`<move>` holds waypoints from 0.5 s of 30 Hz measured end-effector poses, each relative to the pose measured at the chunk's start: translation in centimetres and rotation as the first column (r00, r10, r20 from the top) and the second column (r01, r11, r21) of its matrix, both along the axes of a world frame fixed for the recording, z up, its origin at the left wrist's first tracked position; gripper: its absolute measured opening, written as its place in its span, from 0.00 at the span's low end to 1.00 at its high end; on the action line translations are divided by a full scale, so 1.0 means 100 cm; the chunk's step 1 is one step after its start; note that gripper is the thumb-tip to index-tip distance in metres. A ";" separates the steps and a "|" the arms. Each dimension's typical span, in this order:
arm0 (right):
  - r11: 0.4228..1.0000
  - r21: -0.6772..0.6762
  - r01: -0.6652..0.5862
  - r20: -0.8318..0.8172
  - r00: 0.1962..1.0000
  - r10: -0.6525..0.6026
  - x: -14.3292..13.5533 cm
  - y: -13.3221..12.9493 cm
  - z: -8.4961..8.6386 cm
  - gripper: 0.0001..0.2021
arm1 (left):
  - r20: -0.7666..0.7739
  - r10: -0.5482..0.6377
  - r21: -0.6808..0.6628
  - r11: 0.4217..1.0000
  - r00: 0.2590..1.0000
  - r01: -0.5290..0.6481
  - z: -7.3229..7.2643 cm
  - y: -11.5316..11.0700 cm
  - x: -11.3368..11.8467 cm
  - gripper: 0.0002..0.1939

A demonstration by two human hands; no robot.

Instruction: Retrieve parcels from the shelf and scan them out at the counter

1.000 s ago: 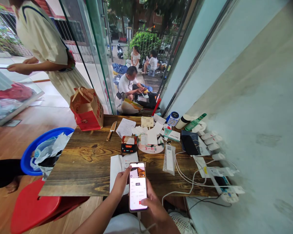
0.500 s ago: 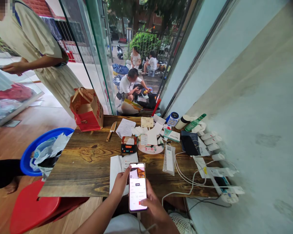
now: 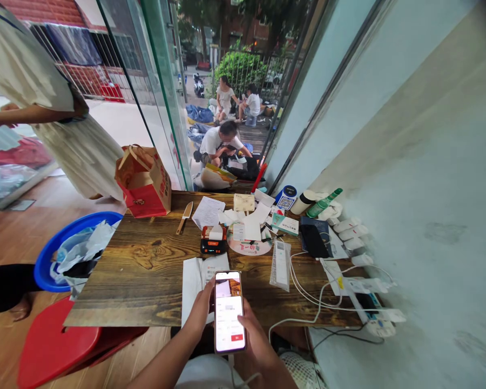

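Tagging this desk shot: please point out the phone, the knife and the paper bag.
Phone [image 3: 229,312], head view: lit screen.
Knife [image 3: 185,217], head view: where blade meets handle.
Paper bag [image 3: 142,193], head view: red front.

A paper bag [image 3: 148,192] stands on the wooden table [image 3: 129,270] near a knife [image 3: 182,223]. A blue basin [image 3: 44,265] holds plastic bags [image 3: 85,248].

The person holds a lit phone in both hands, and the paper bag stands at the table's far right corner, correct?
No, the head view shows the paper bag at the far left corner of the table; the left hand and right hand do hold the phone.
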State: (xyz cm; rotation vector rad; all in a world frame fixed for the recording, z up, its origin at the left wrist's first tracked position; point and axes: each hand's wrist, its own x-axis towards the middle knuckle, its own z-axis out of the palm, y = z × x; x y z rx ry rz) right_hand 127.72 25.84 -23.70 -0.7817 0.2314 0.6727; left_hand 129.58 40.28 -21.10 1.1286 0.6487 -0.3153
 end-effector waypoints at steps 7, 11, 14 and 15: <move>0.984 -0.159 0.083 -0.064 0.993 -0.094 0.005 0.006 -0.005 0.27 | -0.015 -0.008 0.034 0.999 1.000 0.008 -0.010 -0.004 -0.013 0.35; 0.972 -0.226 0.069 -0.086 0.992 -0.090 0.007 0.005 -0.005 0.32 | 0.000 -0.031 0.031 0.999 1.000 0.031 -0.008 -0.004 -0.012 0.33; 0.962 -0.268 0.057 -0.046 0.996 -0.072 0.008 0.005 -0.004 0.31 | 0.013 -0.039 0.046 0.998 0.999 0.039 -0.003 -0.005 -0.012 0.33; 0.960 -0.274 0.058 -0.035 0.997 -0.070 0.009 0.005 -0.005 0.31 | 0.013 -0.046 0.053 0.998 0.999 0.046 -0.001 -0.006 -0.012 0.33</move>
